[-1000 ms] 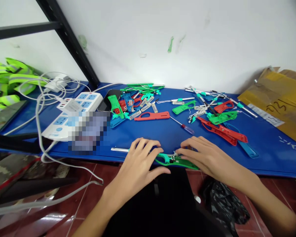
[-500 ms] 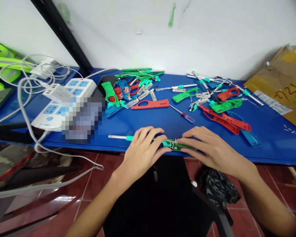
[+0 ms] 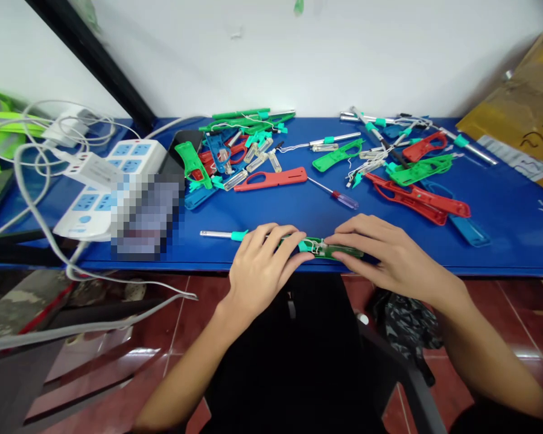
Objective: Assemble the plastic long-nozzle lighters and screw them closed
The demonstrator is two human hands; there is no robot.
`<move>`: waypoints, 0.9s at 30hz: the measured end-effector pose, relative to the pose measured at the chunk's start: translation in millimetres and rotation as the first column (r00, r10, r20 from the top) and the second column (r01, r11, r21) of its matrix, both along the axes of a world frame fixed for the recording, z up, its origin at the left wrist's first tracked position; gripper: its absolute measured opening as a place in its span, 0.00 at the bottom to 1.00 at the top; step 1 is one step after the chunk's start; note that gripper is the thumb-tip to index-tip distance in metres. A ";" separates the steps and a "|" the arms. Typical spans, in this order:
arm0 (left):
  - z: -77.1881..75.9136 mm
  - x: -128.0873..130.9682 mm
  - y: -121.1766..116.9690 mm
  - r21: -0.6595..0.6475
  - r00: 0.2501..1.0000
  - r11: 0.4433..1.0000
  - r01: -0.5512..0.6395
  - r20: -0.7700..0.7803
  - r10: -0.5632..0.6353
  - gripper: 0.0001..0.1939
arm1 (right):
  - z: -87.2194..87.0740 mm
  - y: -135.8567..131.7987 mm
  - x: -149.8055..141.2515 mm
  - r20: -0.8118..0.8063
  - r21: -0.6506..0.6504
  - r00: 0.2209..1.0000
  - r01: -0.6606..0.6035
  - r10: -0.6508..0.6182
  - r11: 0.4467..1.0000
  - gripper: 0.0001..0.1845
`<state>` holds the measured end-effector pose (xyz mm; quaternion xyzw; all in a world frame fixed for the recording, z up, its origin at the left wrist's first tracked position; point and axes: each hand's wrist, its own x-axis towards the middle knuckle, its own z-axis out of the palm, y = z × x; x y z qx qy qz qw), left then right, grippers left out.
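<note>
At the front edge of the blue table lies a green lighter casing (image 3: 317, 248), open-faced, with white wires and a teal trigger piece showing inside. Its silver metal tube (image 3: 218, 234) with a teal collar points left. My left hand (image 3: 263, 260) is closed over the casing's left part, thumb and fingers gripping it. On the right end, my right hand (image 3: 384, 253) pinches the casing between thumb and fingers, around a clear fuel tank (image 3: 344, 249) seated there. The fingers hide parts of the casing.
Beyond my hands lie a screwdriver (image 3: 344, 199), a red casing half (image 3: 276, 179) and piles of coloured casings, tubes and clear tanks. A white power strip (image 3: 88, 220) with cables and a blurred-out phone-like object (image 3: 151, 211) stand left. A cardboard box (image 3: 520, 114) sits right.
The camera view has tilted downward slightly, so the table appears higher in the picture. Both hands keep their hold on the green lighter casing, with little finger movement.
</note>
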<state>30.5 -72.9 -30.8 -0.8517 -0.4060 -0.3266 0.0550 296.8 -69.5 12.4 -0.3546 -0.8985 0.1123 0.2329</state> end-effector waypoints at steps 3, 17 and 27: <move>0.1 0.1 -0.2 -0.006 1.000 1.000 0.008 0.003 -0.008 0.11 | -4.6 -2.1 -0.4 0.002 0.022 1.000 0.017 -0.017 1.000 0.13; 10.6 -8.1 -1.2 -0.250 0.995 0.966 0.062 0.097 -0.039 0.18 | -19.7 -11.4 2.2 -0.065 -0.018 0.993 0.096 -0.097 0.995 0.15; 1.1 -3.3 -2.1 -0.097 0.992 0.991 -0.091 0.077 0.098 0.17 | -20.1 -10.6 -8.4 -0.002 0.054 0.983 0.185 -0.185 0.981 0.17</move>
